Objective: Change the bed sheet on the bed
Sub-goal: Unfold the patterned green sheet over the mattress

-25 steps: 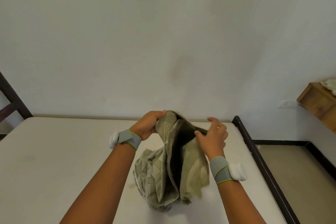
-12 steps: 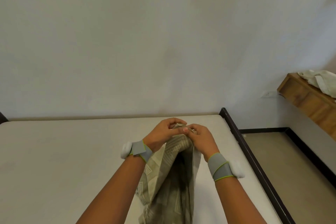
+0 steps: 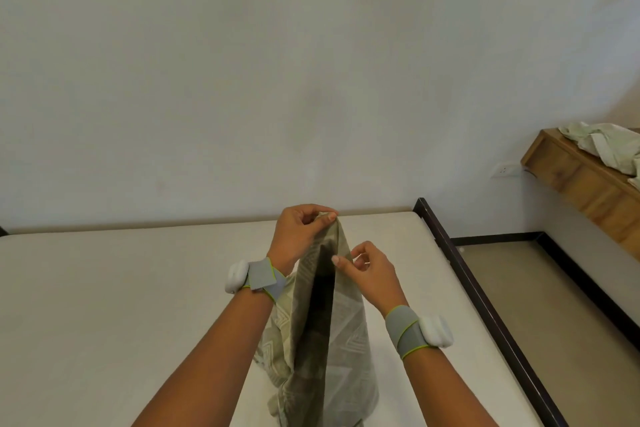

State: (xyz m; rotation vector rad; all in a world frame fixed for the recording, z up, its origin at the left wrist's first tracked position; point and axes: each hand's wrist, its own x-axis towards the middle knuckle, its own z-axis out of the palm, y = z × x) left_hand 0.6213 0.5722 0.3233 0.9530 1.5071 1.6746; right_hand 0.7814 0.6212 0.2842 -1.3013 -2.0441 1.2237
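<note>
Sheet bunched, olive and patterned, hanging over bare mattress at 6 o'clock. Pinched at its top corner by left hand; edge nipped lower by right hand. Not yet spread or tucked. Pale cloth, perhaps the old bedding, heaped on wooden shelf at 2 o'clock.
</note>
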